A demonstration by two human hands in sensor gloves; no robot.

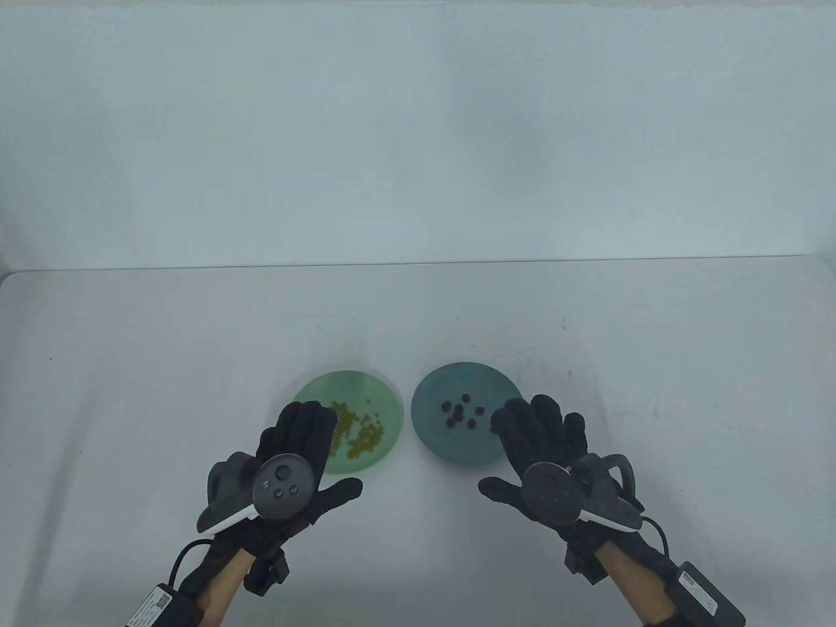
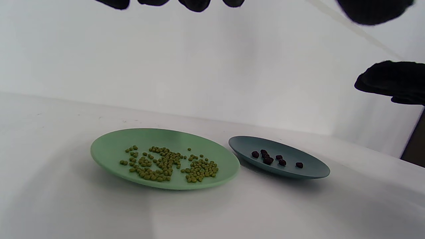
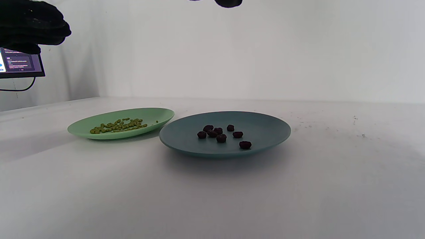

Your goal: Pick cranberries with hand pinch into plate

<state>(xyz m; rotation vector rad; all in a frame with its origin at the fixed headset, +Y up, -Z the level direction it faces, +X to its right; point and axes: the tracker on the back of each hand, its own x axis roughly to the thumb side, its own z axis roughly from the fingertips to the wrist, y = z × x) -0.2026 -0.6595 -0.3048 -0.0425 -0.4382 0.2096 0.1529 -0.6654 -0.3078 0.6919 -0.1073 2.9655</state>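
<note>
Several dark cranberries [image 1: 460,413] lie in a blue plate [image 1: 467,379] right of centre. A green plate [image 1: 366,382] beside it on the left holds many small yellow-green beans [image 1: 356,434]. My left hand [image 1: 313,444] hovers palm down over the near left part of the green plate, fingers spread, holding nothing. My right hand [image 1: 522,450] hovers over the near right rim of the blue plate, fingers spread, holding nothing. The right wrist view shows the cranberries [image 3: 220,134] in the blue plate [image 3: 265,122]; the left wrist view shows them [image 2: 269,159] too.
The two plates stand almost rim to rim on a white table [image 1: 653,366] with a white wall behind. A dark screen [image 3: 20,64] shows at the far left of the right wrist view.
</note>
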